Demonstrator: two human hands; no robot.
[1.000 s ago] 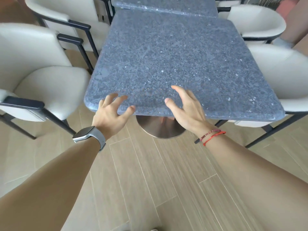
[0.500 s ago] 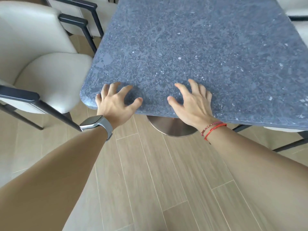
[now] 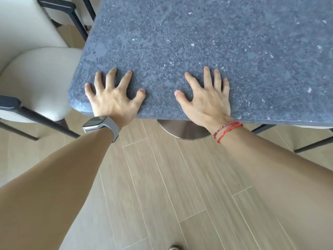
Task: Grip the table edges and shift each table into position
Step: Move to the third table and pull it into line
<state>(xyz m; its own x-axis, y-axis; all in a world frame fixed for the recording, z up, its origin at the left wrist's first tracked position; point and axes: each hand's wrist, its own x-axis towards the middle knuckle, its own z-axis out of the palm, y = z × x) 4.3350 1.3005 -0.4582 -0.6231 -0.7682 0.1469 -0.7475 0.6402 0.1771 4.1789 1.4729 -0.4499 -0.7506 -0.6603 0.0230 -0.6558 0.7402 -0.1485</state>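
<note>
A dark grey speckled stone table (image 3: pixel 189 42) fills the upper part of the view, its near edge running across the middle. My left hand (image 3: pixel 113 97) lies on the top near the near-left corner, fingers spread and slightly arched, fingertips pressing the surface. My right hand (image 3: pixel 207 98) lies flatter on the top further right, fingers spread, palm over the near edge. Neither hand curls round the edge. A round metal base (image 3: pixel 183 129) shows under the edge between my wrists.
A cream upholstered chair (image 3: pixel 37 80) with a black metal frame stands tight against the table's left side. Another cream chair (image 3: pixel 59 13) is behind it. Black chair legs (image 3: pixel 310 143) show at the right. Wood-plank floor lies below.
Both hands came down from hovering over the near edge to lying spread on the tabletop. The view has moved closer to the table.
</note>
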